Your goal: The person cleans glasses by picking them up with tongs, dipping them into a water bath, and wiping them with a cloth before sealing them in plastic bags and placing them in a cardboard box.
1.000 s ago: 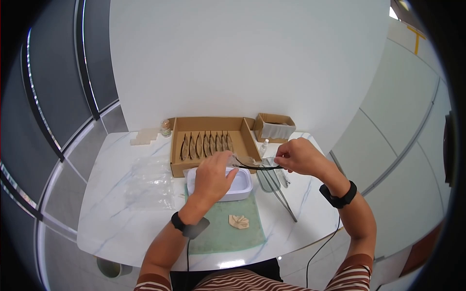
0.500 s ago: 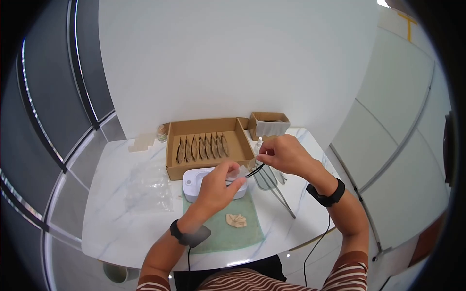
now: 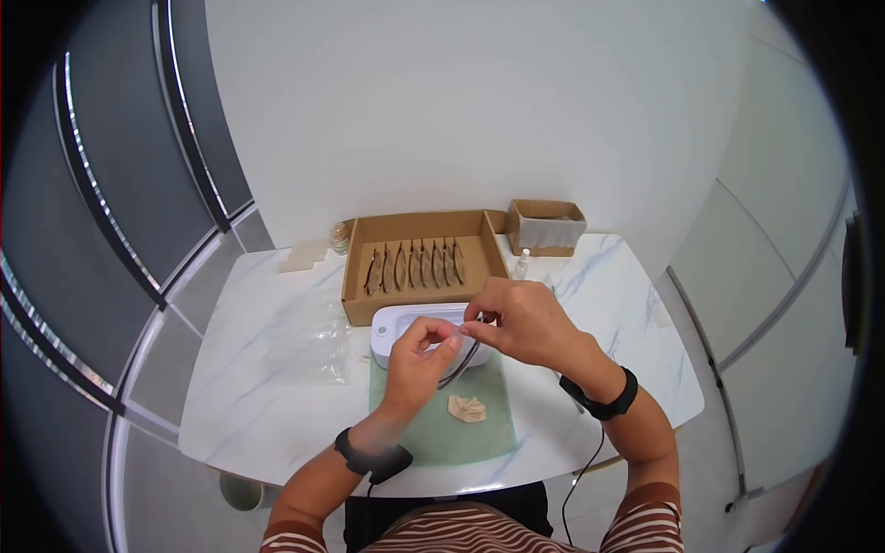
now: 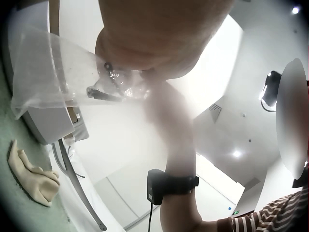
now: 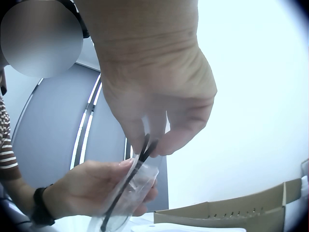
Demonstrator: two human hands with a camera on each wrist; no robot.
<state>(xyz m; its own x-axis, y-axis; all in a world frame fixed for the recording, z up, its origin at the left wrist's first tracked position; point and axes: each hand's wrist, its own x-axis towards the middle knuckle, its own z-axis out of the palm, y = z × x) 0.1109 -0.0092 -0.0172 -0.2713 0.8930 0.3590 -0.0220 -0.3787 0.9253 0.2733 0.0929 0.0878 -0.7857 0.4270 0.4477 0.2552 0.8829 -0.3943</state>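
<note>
While the left hand [image 3: 419, 361] pinches the clear bag [image 5: 147, 181], the right hand [image 3: 527, 320], pinching the glasses [image 5: 127, 181], should avoid twisting.

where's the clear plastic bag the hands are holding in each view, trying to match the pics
Head: the clear plastic bag is below the picture's centre, between the left hand and right hand.
Left wrist: upper left, the bag spreading out from the hands.
Right wrist: bottom, left of centre, the bag below the right hand's fingers.
Shared landmark: the white plastic tub.
</note>
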